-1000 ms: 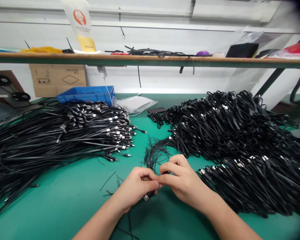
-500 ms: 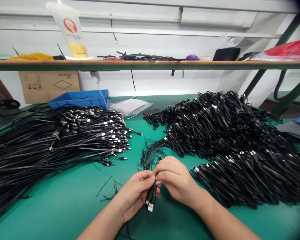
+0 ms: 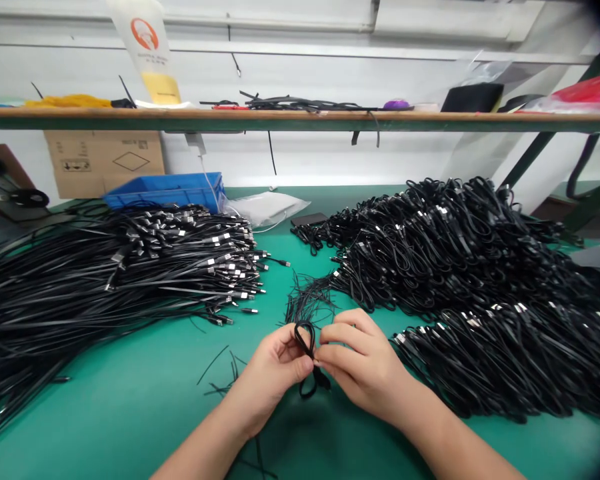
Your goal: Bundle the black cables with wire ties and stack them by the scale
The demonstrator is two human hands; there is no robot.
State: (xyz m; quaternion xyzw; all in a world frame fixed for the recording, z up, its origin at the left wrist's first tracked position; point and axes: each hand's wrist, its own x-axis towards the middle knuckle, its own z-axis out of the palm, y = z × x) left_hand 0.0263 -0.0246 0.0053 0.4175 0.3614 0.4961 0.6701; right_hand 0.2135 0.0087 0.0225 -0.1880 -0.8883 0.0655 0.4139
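A black USB cable (image 3: 305, 337), folded into a small looped bundle, is held between my two hands above the green table. My left hand (image 3: 275, 363) is closed on the bundle, its thumb pressed against the middle. At the bundle's right side, the fingertips of my right hand (image 3: 357, 357) pinch close together; whether they grip the cable itself or a thin tie around it is hidden. Just beyond my hands lies a heap of thin black ties (image 3: 307, 297), and a few loose ties (image 3: 225, 380) lie left of my left wrist.
Long straight USB cables (image 3: 180, 267) are piled at the left, plugs facing the middle. Bundled cables (image 3: 430, 247) form a large heap on the right, with a row of bundles (image 3: 505, 360) nearer me. Behind stand a blue bin (image 3: 165, 190) and a shelf (image 3: 290, 120).
The bundle has turned in my hands: its plugs pointed down toward me before, and now a loop stands up at the top. The view has shifted slightly.
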